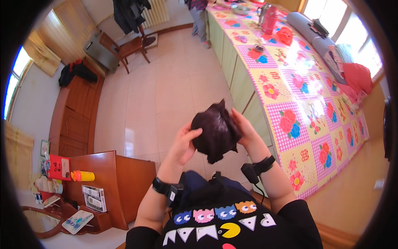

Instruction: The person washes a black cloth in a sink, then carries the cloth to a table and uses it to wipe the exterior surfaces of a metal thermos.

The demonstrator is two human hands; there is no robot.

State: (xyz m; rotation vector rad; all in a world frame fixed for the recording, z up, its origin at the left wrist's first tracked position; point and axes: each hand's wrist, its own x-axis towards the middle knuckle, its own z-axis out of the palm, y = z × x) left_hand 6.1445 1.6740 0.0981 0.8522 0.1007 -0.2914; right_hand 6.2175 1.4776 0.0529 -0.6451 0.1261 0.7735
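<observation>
Between my two hands, in front of my chest, is a crumpled dark brown or black thing (216, 130), glossy on top, perhaps fabric or a plastic bag; which one I cannot tell. My left hand (186, 143) grips its left side, the thumb lying on top. On its right side my right hand (245, 128) holds it, with the fingers partly hidden behind it. Black devices are strapped around both wrists, and a cable hangs from the right one.
A long raised surface with a flowered cover (289, 124) runs along the right, bearing a red thermos (270, 19) and folded cloths. A wooden cabinet (133, 183) stands at lower left. Farther off are a wooden chair (132, 48) and a person (199, 20) beside the covered surface.
</observation>
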